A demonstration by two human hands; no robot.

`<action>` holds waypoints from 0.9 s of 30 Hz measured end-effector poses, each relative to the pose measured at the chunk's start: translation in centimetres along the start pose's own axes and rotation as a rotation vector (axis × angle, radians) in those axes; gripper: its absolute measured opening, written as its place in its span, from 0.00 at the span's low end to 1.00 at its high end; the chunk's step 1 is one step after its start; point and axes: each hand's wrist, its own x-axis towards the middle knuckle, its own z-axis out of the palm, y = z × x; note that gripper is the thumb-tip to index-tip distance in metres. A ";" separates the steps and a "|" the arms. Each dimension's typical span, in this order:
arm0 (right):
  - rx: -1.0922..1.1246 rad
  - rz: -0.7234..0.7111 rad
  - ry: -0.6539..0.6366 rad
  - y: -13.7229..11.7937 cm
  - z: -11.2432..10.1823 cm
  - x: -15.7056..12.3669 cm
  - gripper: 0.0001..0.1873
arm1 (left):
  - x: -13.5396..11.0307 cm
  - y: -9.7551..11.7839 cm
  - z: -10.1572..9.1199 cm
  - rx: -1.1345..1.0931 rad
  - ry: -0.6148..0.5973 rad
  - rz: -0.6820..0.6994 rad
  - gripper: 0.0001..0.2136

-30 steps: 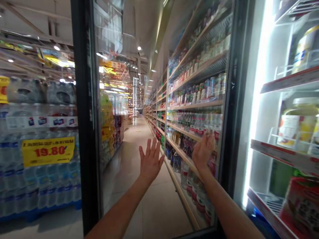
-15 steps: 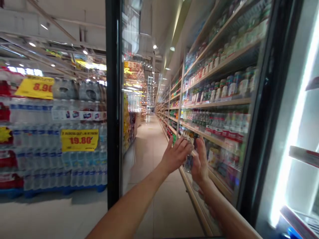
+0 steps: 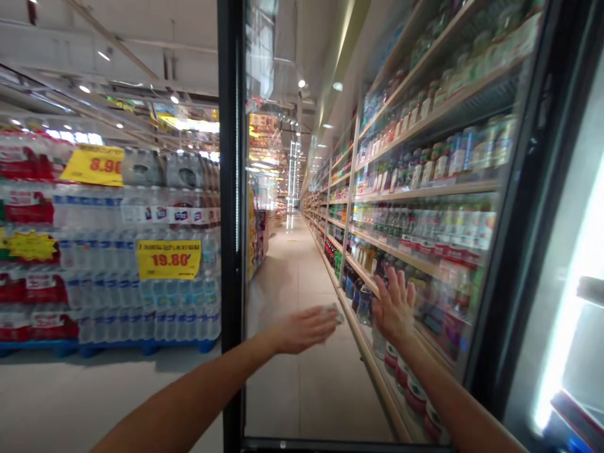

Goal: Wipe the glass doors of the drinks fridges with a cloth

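Note:
Before me stands a glass door [image 3: 271, 402] with a black frame [image 3: 232, 220]. My left hand [image 3: 299, 330] is at the lower middle of the pane, its fingers straight and close together. A crumpled whitish cloth or tissue [image 3: 334, 311] shows at the fingertips, partly hidden under the hand and slightly blurred. To the right, my right hand [image 3: 395, 308] is raised with its fingers spread and nothing in it. It is at or very near the glass; contact cannot be made out.
Long shelves of bottles [image 3: 425, 163] appear in or through the glass along an aisle [image 3: 292, 251]. Stacked water packs [image 3: 108, 283] with yellow price signs [image 3: 168, 259] stand at left. A bright light strip [image 3: 569, 302] runs down the right side, beside the black door edge.
My left hand has moved down and left, away from my right hand, with the whitish cloth. My right hand has shifted slightly right and its fingers have spread. The view has turned slightly left.

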 end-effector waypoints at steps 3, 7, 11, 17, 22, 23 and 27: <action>0.005 0.007 0.002 0.2 -0.2 0.1 0.35 | -2.2 -3.7 1.5 -0.182 0.400 -0.268 0.17; 0.018 0.014 0.001 -0.4 -0.6 0.8 0.35 | -3.8 -4.8 3.0 -0.307 0.626 -0.448 0.22; 0.053 -0.062 -0.039 -1.4 -0.6 2.1 0.34 | -3.8 -3.3 3.0 -0.317 0.584 0.054 0.19; 0.060 -0.038 -0.032 -2.2 -0.2 2.5 0.31 | -2.0 -5.6 2.1 -0.400 0.648 -0.569 0.26; 0.049 -0.046 -0.066 -2.1 -0.3 2.3 0.32 | -1.9 -5.8 2.0 -0.391 0.538 -0.104 0.26; 0.053 -0.046 -0.065 -2.0 -0.3 2.2 0.32 | -1.8 -6.5 2.0 -0.391 0.570 -0.213 0.26; 0.071 -0.032 -0.057 -2.0 -0.3 2.2 0.32 | -1.9 -7.6 1.8 -0.373 0.739 -0.651 0.26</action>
